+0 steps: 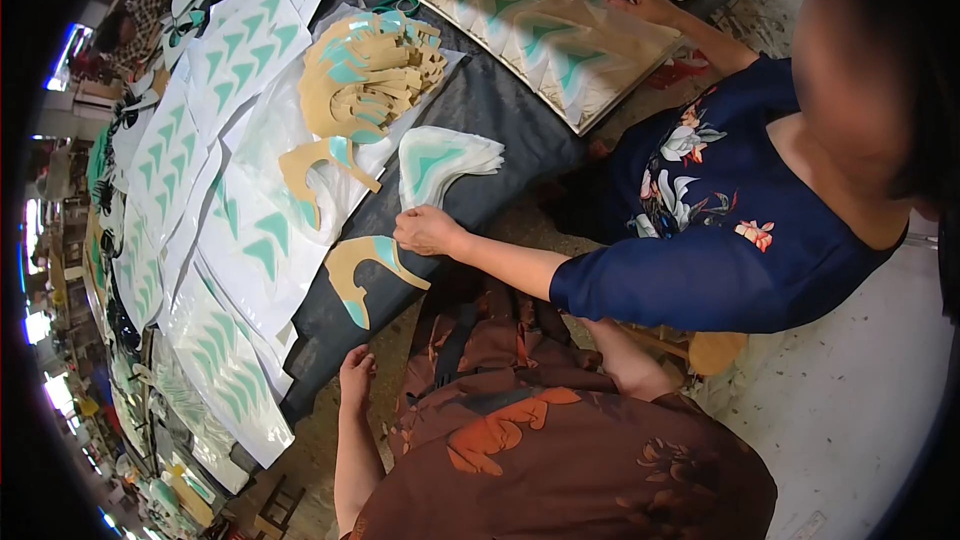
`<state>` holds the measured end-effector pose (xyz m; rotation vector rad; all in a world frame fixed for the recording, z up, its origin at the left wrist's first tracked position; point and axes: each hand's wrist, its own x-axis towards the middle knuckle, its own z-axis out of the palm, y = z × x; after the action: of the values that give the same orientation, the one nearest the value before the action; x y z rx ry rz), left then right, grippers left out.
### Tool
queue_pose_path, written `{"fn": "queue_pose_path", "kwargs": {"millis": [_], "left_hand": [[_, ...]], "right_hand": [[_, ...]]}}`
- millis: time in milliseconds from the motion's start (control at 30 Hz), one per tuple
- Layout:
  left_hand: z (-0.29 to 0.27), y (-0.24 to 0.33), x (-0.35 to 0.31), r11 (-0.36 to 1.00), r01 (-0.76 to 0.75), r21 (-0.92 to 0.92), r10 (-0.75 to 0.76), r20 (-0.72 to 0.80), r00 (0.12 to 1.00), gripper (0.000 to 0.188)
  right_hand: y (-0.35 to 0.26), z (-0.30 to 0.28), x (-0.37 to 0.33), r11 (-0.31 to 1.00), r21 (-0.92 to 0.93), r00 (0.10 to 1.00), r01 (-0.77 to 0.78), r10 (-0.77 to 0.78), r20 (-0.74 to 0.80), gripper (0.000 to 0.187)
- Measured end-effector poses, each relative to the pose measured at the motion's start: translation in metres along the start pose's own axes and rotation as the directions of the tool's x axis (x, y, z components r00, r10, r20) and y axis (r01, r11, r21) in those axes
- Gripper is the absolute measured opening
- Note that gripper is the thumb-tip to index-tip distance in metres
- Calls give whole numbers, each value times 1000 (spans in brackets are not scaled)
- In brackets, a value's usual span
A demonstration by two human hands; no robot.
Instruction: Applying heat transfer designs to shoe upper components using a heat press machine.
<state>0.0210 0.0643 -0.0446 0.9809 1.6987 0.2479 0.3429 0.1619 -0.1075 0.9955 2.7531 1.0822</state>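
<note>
My left hand [357,377] is beside the dark table's near edge, fingers curled in and nothing visible in them. Nearest to it on the table lies a tan curved cut piece [352,275] with mint-green ends. My right forearm [635,365] shows only in part; its hand is hidden around the co-worker's navy sleeve. A co-worker's hand [428,230] touches the lower end of a fanned stack of white curved pieces [440,162] with mint-green patches. A second tan cut piece [300,175] lies farther left, below a large heap of similar tan pieces [365,80].
White sheets [240,220] printed with green chevrons cover the table's left side. The co-worker's other hand [640,2] is over a board [545,35] bearing chevron shapes at the far right. Their navy-sleeved arm [670,285] crosses in front of me. A small wooden stool [280,508] stands lower left.
</note>
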Motion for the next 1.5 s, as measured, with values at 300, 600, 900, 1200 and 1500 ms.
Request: {"fn": "queue_pose_path", "kwargs": {"millis": [300, 600, 900, 1200, 1500], "left_hand": [[0, 2, -7, 999, 24, -21, -24, 4, 1000, 25], [4, 10, -11, 1000, 7, -30, -6, 29, 1000, 26], [-1, 6, -10, 1000, 30, -8, -30, 33, 999, 27], [-6, 2, -16, 999, 26, 43, -27, 9, 1000, 25], [1, 14, -9, 998, 43, 54, -44, 20, 999, 26]], "right_hand": [[1, -17, 14, 815, -575, 956, -74, 221, 190, 14], [3, 8, 12, 684, -711, 872, 164, 236, 428, 18], [48, -44, -10, 663, -713, 828, 227, 254, 500, 12], [-72, -132, -190, -744, -410, 496, 528, -121, 860, 13], [-170, -61, -229, -916, -33, -72, -400, -5, 997, 9]]}}
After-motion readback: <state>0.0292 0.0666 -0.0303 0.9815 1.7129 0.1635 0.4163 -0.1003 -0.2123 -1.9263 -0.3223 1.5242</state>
